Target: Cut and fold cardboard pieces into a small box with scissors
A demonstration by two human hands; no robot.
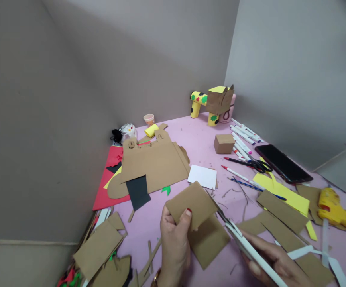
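My left hand (173, 243) pinches a folded piece of brown cardboard (197, 221) just above the pink table, thumb on top. My right hand (276, 263) grips white-handled scissors (244, 243), their blades touching the cardboard's right edge near the fold. Both hands are low in the view, close to the table's front edge.
A large cut cardboard sheet (153, 163) lies on red paper at the left. A white card (203, 176), small cardboard box (223, 143), markers (244, 135), black scissors (258, 164), phone (283, 162), yellow glue gun (339, 211) and cardboard scraps (99, 247) surround the hands. A cardboard animal figure (216, 101) stands at the back corner.
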